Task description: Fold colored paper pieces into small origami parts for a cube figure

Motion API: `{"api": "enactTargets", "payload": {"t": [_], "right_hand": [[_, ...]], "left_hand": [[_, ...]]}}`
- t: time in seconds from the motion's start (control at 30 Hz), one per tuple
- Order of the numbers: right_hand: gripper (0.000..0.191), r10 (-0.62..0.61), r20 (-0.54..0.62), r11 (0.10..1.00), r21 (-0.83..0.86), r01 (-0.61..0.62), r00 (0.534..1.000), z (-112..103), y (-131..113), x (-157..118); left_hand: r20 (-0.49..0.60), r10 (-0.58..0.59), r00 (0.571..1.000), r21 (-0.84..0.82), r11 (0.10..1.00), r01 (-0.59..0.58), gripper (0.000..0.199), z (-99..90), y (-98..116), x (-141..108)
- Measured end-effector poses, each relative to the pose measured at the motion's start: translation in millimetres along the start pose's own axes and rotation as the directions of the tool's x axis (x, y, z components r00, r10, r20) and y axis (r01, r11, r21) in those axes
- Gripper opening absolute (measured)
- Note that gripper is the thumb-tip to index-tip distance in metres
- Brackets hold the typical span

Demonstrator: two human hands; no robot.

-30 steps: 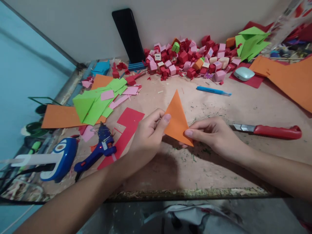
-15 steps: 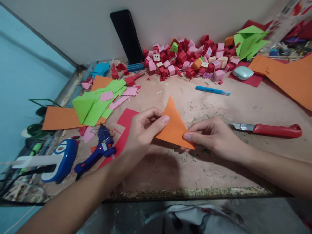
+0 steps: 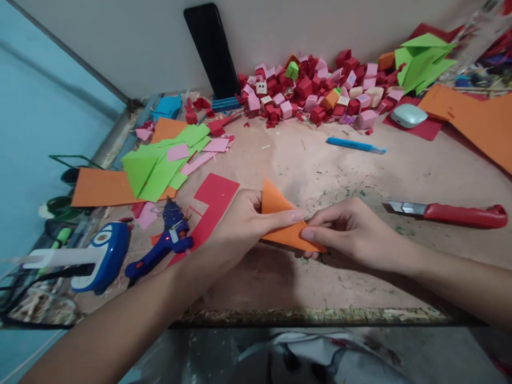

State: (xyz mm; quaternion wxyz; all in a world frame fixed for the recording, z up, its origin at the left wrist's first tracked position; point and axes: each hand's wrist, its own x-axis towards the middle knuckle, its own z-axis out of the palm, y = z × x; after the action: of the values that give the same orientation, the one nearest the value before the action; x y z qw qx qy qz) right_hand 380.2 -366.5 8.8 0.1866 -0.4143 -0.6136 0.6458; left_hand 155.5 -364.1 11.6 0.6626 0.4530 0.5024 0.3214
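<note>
A folded orange paper triangle [image 3: 276,205] is held a little above the wooden table, between my two hands. My left hand [image 3: 256,218] grips it from the left, its thumb lying across the front face. At the lower right corner, my right hand [image 3: 348,232] pinches the paper between thumb and fingers. Both thumbs are close together near the right edge; some fingers are hidden behind the sheet. Left of my left hand lies a cut piece of red paper [image 3: 218,192]. A red-handled utility knife [image 3: 460,214] rests to the right of my right hand.
A blue glue gun [image 3: 172,237] and a blue-and-white tool [image 3: 108,256] stand at the left, near green paper sheets [image 3: 154,170]. Folded paper cubes [image 3: 304,88] pile up at the back beside a phone [image 3: 212,50]. A blue pen [image 3: 354,144] lies before them.
My left thumb has slid right across the orange paper, toward my right thumb. The triangle's top has tipped left and lower. My right hand keeps its pinch on the corner.
</note>
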Motion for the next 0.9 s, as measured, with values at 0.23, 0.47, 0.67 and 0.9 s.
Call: {"api": "enactTargets", "payload": {"t": [0.23,0.47,0.67,0.9], "right_hand": [[0.033,0.018,-0.003,1.000,0.023,-0.018,1.000,-2,-5,-1],[0.035,0.008,0.010,0.999,0.042,-0.009,1.000,-3,-3,2],[0.038,-0.006,-0.046,1.000,0.022,0.007,0.999,0,-3,2],[0.044,-0.032,-0.042,0.999,0.024,0.033,0.999,2,-1,3]], "left_hand": [[-0.124,0.103,0.987,-0.142,0.982,-0.121,0.018,-6.6,3,5],[-0.266,0.203,0.942,-0.177,0.951,-0.255,0.021,-4.6,3,10],[-0.220,0.204,0.954,-0.075,0.971,-0.225,0.024,2.6,-3,8],[0.004,0.248,0.969,0.205,0.948,-0.244,0.023,12.7,-1,-2]]}}
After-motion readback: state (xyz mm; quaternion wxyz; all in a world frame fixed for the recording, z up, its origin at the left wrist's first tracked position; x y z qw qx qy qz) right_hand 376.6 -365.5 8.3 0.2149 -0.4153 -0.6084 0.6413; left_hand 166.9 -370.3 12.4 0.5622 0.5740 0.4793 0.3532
